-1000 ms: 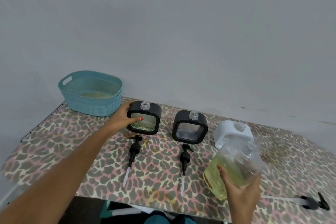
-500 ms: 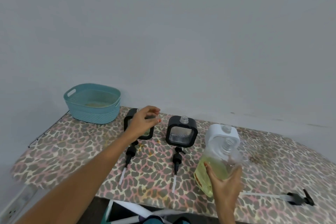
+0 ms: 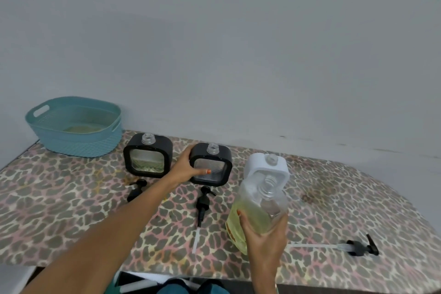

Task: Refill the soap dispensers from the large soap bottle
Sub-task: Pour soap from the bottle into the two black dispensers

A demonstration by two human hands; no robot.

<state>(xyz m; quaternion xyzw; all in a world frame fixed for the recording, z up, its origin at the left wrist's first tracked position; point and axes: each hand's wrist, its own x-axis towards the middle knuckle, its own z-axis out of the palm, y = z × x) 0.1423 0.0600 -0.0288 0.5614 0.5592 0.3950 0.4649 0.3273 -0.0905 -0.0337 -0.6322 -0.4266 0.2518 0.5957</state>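
The right grip [image 3: 263, 236] is clenched around the lower body of the soap bottle [image 3: 259, 210], held above the table [image 3: 71, 210] with its open neck tilted away. Yellow soap fills its lower part. The left grip [image 3: 188, 167] grasps the left edge of the middle dispenser [image 3: 211, 164], thumb on its front. Left of that grip stands a second black dispenser [image 3: 148, 156]. Beyond the right grip stands a white dispenser [image 3: 267, 166]. All three necks are uncapped. Pumps [image 3: 202, 205] lie on the table nearby. A basket [image 3: 76, 126] sits far left.
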